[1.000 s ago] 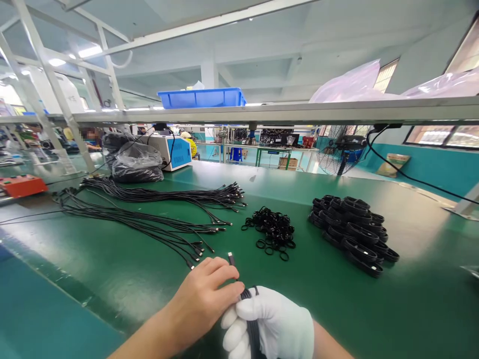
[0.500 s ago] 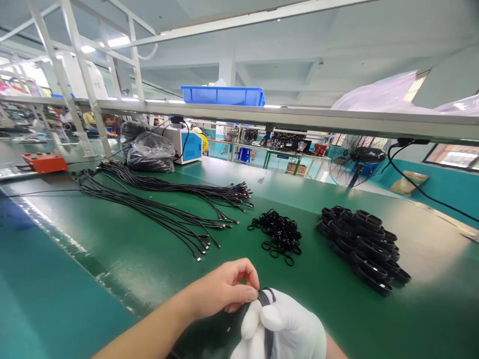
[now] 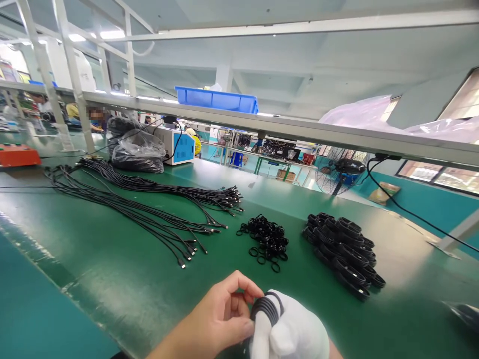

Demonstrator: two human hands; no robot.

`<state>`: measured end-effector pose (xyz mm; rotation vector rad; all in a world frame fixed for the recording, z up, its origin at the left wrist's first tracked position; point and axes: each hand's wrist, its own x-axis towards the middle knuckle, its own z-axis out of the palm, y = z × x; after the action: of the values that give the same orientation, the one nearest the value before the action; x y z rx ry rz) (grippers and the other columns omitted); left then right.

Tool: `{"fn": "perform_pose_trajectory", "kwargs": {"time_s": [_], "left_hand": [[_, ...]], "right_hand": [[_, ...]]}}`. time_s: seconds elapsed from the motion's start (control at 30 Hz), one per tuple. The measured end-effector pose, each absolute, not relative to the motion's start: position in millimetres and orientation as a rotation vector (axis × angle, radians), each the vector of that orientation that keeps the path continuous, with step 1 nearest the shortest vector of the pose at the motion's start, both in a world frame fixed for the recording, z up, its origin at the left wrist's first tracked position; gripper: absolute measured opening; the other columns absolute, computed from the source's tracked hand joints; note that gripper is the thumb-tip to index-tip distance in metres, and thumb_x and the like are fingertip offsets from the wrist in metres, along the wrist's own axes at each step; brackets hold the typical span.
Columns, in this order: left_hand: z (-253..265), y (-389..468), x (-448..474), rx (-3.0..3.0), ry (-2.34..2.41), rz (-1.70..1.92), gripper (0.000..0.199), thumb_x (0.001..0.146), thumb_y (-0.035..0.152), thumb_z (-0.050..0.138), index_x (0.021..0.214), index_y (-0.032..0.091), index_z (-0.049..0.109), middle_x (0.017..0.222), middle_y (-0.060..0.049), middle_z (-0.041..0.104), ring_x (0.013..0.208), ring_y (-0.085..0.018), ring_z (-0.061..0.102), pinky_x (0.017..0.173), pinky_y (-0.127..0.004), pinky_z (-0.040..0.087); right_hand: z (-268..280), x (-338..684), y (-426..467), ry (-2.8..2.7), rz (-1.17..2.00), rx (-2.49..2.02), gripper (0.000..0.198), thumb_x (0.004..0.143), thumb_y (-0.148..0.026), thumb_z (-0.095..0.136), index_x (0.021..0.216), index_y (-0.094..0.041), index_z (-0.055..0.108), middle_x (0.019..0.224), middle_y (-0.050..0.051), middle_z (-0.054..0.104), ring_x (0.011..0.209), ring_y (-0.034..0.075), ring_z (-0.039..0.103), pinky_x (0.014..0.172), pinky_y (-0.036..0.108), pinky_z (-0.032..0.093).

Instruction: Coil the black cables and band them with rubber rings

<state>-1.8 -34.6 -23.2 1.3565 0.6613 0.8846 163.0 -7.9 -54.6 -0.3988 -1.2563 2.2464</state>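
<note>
My right hand [image 3: 295, 324], in a white glove, grips a coiled black cable [image 3: 266, 310] near the bottom of the view. The coil's loops wrap around the gloved fingers. From the left, my bare left hand [image 3: 228, 316] pinches the side of the coil with thumb and forefinger, its other fingers curled. Beyond the hands lies a heap of small black rings [image 3: 266, 237]. Right of it, coiled black cables [image 3: 342, 252] are piled up. Long straight black cables [image 3: 149, 212] with metal plugs stretch across the table on the left.
A shelf [image 3: 284, 127] spans the green table [image 3: 123, 294], carrying a blue tray [image 3: 217, 99] and pinkish plastic bags [image 3: 355, 110]. At the back left stand a blue-and-white machine [image 3: 181, 145] and a plastic-wrapped black bundle [image 3: 136, 149]. An orange box [image 3: 18, 154] sits far left.
The view has turned right, so the table's contents appear further left. My left hand has opened out a little around the coil, and more of the coil's loops show on the gloved fingers.
</note>
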Motion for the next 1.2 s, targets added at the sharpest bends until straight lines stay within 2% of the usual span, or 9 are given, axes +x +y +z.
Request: {"fn": "perform_pose_trajectory", "kwargs": {"time_s": [0.1, 0.2, 0.37, 0.47, 0.6, 0.77, 0.87, 1.07, 1.2], "left_hand": [[-14, -42, 4, 1.534, 0.831, 0.964, 0.018, 0.074, 0.014, 0.058, 0.09, 0.017, 0.052, 0.07, 0.004, 0.048, 0.063, -0.009, 0.045, 0.06, -0.021, 0.039], [-12, -46, 11, 1.732, 0.96, 1.064, 0.008, 0.074, 0.016, 0.052, 0.081, 0.018, 0.05, 0.078, 0.0, 0.05, 0.062, -0.011, 0.048, 0.059, -0.023, 0.042], [-24, -49, 11, 1.905, 1.03, 1.045, 0.015, 0.072, 0.012, 0.049, 0.084, 0.02, 0.048, 0.08, 0.0, 0.051, 0.06, -0.011, 0.05, 0.055, -0.022, 0.044], [-33, -54, 12, 1.923, 1.029, 1.177, 0.013, 0.075, 0.012, 0.048, 0.084, 0.021, 0.049, 0.079, -0.001, 0.052, 0.061, -0.011, 0.052, 0.054, -0.022, 0.045], [-38, -59, 15, 2.035, 1.082, 1.465, 0.016, 0.083, 0.013, 0.043, 0.092, 0.023, 0.052, 0.082, -0.001, 0.054, 0.064, -0.011, 0.055, 0.057, -0.021, 0.046], [-36, -56, 11, 2.162, 1.062, 1.362, 0.015, 0.081, 0.01, 0.044, 0.089, 0.021, 0.051, 0.079, -0.002, 0.057, 0.063, -0.012, 0.058, 0.055, -0.019, 0.048], [-40, -56, 11, 2.235, 1.081, 1.503, 0.019, 0.084, 0.01, 0.041, 0.093, 0.022, 0.052, 0.077, -0.002, 0.057, 0.064, -0.013, 0.059, 0.055, -0.021, 0.047], [-51, -58, 15, 2.314, 1.099, 1.743, 0.026, 0.084, 0.005, 0.041, 0.099, 0.025, 0.052, 0.083, -0.004, 0.062, 0.062, -0.013, 0.059, 0.055, -0.022, 0.046], [-41, -54, 11, 2.308, 1.044, 1.569, 0.024, 0.083, 0.006, 0.038, 0.094, 0.023, 0.051, 0.081, -0.003, 0.061, 0.065, -0.013, 0.059, 0.057, -0.021, 0.048]], "right_hand": [[-49, 169, -8, -1.386, 2.11, -0.457, 0.033, 0.053, -0.04, 0.078, 0.056, -0.011, 0.064, 0.049, -0.002, 0.049, 0.054, 0.011, 0.049, 0.057, 0.024, 0.042], [-40, 174, -9, -1.483, 1.995, -0.501, 0.024, 0.055, -0.033, 0.078, 0.055, -0.014, 0.062, 0.052, -0.002, 0.049, 0.066, 0.015, 0.052, 0.063, 0.027, 0.043], [-17, 169, -12, -1.512, 1.954, -0.598, 0.018, 0.057, -0.03, 0.076, 0.067, -0.019, 0.066, 0.07, 0.0, 0.059, 0.086, 0.02, 0.054, 0.075, 0.03, 0.045], [-4, 164, -15, -1.516, 1.976, -0.612, 0.018, 0.059, -0.032, 0.075, 0.068, -0.02, 0.065, 0.068, -0.001, 0.059, 0.087, 0.02, 0.055, 0.078, 0.03, 0.046], [9, 165, -15, -1.532, 2.014, -0.629, 0.02, 0.062, -0.037, 0.074, 0.066, -0.019, 0.065, 0.071, 0.001, 0.06, 0.085, 0.02, 0.058, 0.082, 0.031, 0.045], [16, 168, -12, -1.536, 2.021, -0.631, 0.025, 0.056, -0.039, 0.078, 0.064, -0.019, 0.064, 0.073, 0.001, 0.061, 0.082, 0.018, 0.059, 0.085, 0.03, 0.044], [17, 166, -11, -1.541, 2.028, -0.63, 0.026, 0.055, -0.039, 0.079, 0.063, -0.019, 0.064, 0.071, 0.001, 0.061, 0.082, 0.017, 0.059, 0.083, 0.028, 0.045], [18, 165, -15, -1.588, 2.053, -0.636, 0.027, 0.063, -0.041, 0.074, 0.078, -0.019, 0.069, 0.073, 0.002, 0.064, 0.088, 0.019, 0.06, 0.076, 0.029, 0.047], [17, 170, -19, -1.647, 2.084, -0.634, 0.03, 0.072, -0.039, 0.069, 0.093, -0.018, 0.066, 0.087, 0.003, 0.066, 0.092, 0.021, 0.06, 0.079, 0.033, 0.048]]}}
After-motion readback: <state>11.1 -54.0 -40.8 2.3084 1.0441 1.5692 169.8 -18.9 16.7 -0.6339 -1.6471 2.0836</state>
